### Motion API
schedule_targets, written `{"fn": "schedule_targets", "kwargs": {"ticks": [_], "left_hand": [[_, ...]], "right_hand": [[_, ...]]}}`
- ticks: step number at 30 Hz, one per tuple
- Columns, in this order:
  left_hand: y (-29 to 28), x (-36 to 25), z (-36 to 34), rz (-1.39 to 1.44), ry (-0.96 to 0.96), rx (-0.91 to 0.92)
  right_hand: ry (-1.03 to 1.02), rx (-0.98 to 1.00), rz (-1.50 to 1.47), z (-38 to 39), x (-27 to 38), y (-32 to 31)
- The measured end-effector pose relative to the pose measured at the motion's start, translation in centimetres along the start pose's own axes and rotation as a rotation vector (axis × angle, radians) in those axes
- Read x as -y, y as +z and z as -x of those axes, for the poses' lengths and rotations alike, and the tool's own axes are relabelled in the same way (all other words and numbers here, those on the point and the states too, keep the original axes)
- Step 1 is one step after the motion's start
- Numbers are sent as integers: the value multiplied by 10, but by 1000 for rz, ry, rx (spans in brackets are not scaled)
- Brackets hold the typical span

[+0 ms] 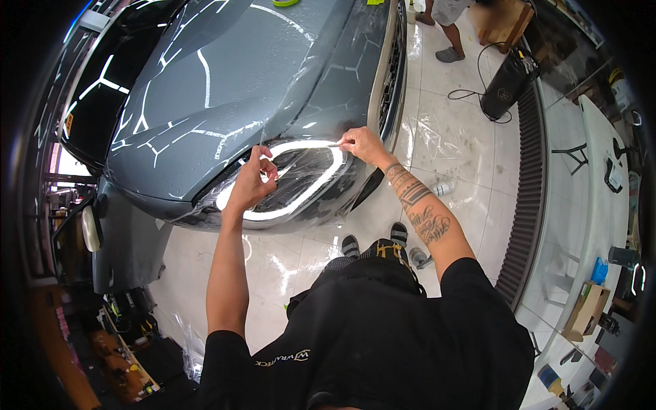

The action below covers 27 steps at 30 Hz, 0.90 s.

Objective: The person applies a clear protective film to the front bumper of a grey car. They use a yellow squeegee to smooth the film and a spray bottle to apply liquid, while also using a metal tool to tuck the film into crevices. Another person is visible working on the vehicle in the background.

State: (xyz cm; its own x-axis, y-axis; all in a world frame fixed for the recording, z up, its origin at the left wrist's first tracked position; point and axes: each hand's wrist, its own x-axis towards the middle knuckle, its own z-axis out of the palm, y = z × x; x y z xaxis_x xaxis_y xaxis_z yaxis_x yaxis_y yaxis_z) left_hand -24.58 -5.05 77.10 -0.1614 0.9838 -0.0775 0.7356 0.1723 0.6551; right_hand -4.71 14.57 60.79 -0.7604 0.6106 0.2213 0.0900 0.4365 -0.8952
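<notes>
A grey car front (225, 89) fills the upper left, its headlight (301, 181) glowing with a white ring of light. Wrinkled clear film (321, 217) lies over the lamp and hangs past the bumper's lower edge. Above the left part of the lamp, my left hand (253, 181) has curled fingers, seemingly pinching the clear film; the exact grip is hard to make out. My right hand (365, 146) is closed at the lamp's upper right corner. Between its thumb and fingers is a thin, slim tool (335, 145), its tip close to the film.
Green tape (285, 2) rests on the hood. A person's leg (452, 37) shows at the top right, near a black tank (509, 85) with a hose. A bottle (443, 188) lies on the tiled floor. Along the right runs a white table (594, 205) with a cardboard box (588, 311).
</notes>
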Motion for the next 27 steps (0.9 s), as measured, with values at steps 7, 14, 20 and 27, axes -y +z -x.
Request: {"fn": "schedule_targets", "kwargs": {"ticks": [7,14,20,27], "left_hand": [[0,-6,-3,-11,-44,18],[0,-7,-5,5,-26,40],[-2,0,-8,11,-42,39],[-6,4,-11,30,-18,51]], "right_hand": [[15,1,101,5,-10,-6],[74,-21,122,15,-12,-14],[154,-59,146,33,-9,-7],[214,-142,120,57,-6,24]]}}
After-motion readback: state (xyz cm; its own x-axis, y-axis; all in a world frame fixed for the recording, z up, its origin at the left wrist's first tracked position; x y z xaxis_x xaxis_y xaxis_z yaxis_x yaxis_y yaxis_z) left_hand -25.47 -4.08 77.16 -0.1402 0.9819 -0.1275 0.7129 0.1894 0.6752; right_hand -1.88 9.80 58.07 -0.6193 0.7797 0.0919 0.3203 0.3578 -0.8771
